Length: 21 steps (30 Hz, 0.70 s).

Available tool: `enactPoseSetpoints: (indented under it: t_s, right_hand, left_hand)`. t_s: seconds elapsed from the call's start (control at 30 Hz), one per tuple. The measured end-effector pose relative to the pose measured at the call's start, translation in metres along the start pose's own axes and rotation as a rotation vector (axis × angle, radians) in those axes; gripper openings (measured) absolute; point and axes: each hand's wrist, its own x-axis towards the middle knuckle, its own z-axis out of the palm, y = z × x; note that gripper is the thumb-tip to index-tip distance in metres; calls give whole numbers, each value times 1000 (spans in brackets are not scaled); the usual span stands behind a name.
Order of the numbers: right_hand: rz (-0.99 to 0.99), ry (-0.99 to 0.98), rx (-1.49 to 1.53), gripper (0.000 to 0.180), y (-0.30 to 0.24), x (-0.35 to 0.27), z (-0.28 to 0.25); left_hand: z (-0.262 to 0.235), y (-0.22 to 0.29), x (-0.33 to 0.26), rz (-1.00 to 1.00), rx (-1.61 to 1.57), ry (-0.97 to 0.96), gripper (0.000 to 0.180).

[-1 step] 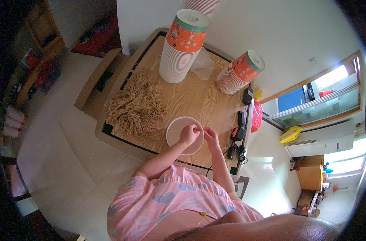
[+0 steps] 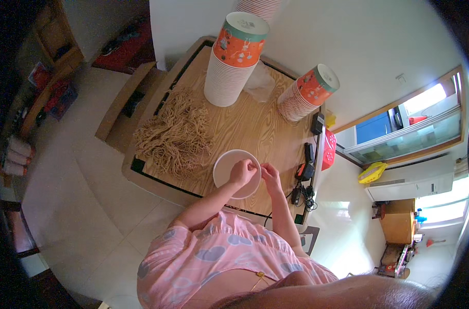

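A white paper cup [image 2: 227, 175], seen from above, stands on the wooden table [image 2: 255, 129] near its front edge. My left hand [image 2: 243, 172] reaches over the cup's mouth with its fingers curled at the right rim. My right hand [image 2: 269, 176] meets it there from the right, fingertips pinched against the same rim. Whatever small thing lies between the fingertips is too small to make out. A loose heap of tan cord loops [image 2: 175, 136] lies on the table just left of the cup.
Two tall stacks of orange and teal paper cups stand at the back, one [image 2: 234, 56] in the middle and one [image 2: 306, 92] to the right, with a clear plastic bag [image 2: 260, 82] between them. Chargers and cables [image 2: 305, 172] hang at the table's right edge. A cardboard box [image 2: 124, 105] sits on the floor to the left.
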Motion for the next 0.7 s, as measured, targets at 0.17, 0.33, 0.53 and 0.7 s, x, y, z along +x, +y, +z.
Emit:
enactPoseSetpoints:
  t_s: [0.17, 0.33, 0.53, 0.7]
  right_hand:
    - [-132, 170, -154, 9, -17, -1, -11]
    - [-243, 128, -225, 9, -25, 3, -5]
    - [-290, 229, -430, 6, -18, -3, 2]
    - [-308, 294, -436, 5, -22, -17, 14]
  left_hand:
    - [-38, 41, 5, 228, 196, -27, 23]
    - [-44, 48, 34, 464, 581, -214, 14]
    - [-40, 49, 33, 483, 803, -437, 12]
    - [-38, 37, 10, 300, 612, -385, 12]
